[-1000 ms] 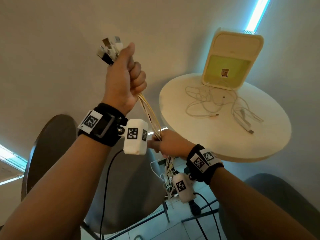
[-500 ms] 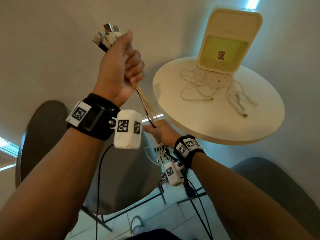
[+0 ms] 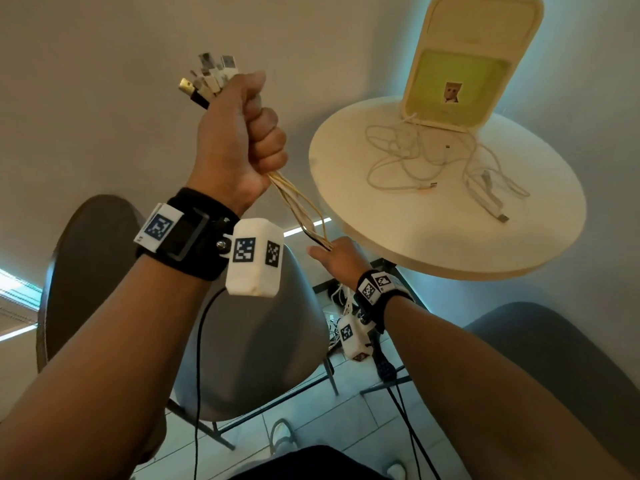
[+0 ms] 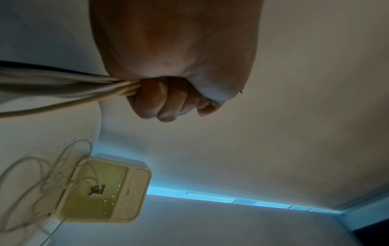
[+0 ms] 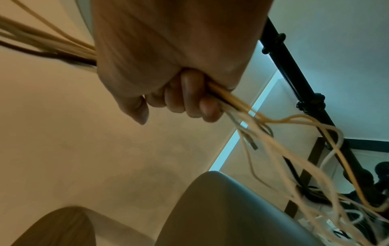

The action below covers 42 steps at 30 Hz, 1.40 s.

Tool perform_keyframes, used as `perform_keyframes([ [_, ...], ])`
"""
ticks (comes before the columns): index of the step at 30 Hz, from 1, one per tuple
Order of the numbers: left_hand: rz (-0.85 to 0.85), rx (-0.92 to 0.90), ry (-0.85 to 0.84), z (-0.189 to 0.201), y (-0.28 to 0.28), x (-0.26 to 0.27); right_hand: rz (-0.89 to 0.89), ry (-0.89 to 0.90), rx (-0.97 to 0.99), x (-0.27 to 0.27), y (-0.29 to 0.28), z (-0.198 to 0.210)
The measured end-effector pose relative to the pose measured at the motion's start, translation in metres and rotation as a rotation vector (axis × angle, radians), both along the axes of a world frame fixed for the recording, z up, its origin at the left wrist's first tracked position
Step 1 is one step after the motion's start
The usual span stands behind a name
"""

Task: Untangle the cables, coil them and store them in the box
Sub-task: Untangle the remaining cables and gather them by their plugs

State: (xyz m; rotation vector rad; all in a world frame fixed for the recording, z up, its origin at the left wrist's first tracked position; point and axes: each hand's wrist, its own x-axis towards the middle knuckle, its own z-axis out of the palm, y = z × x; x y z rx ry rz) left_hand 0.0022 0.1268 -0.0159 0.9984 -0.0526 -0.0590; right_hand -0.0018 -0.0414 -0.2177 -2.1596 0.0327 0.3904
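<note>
My left hand (image 3: 242, 133) is raised in a fist round a bundle of cables (image 3: 298, 209), with several USB plugs (image 3: 207, 77) sticking out above it. The bundle runs down and right to my right hand (image 3: 332, 258), which grips it lower, beside the table edge. In the right wrist view the fingers (image 5: 189, 103) curl round the strands, and loose ends (image 5: 294, 149) hang below toward the floor. In the left wrist view the fingers (image 4: 168, 103) wrap the cables (image 4: 63, 86). An open cream box (image 3: 464, 64) with a green inside stands at the back of the round table (image 3: 415, 237).
More white cables (image 3: 433, 161) lie tangled on the table in front of the box. A grey chair (image 3: 249, 358) stands below my hands and another chair (image 3: 554, 358) at the right. Black table legs (image 5: 294, 74) and tangled cords (image 3: 341, 299) are under the table.
My left hand has lifted the plug end a little higher. My right hand has slid further down the bundle, away from the left hand.
</note>
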Motion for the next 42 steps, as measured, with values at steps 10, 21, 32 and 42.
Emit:
perform_keyframes([
  [10,-0.043,0.030,0.086,-0.041,-0.023,0.009,0.342,0.135,-0.243,-0.029,-0.009,0.047],
  [21,-0.229,0.218,0.043,-0.039,-0.078,-0.016,-0.046,-0.485,0.249,-0.030,-0.041,0.208],
  [32,-0.304,0.364,0.080,-0.023,-0.116,-0.023,0.292,-0.668,-0.164,-0.001,-0.050,0.226],
  [42,-0.235,0.411,-0.008,0.002,-0.138,-0.020,0.296,-0.779,-0.217,-0.001,-0.070,0.255],
])
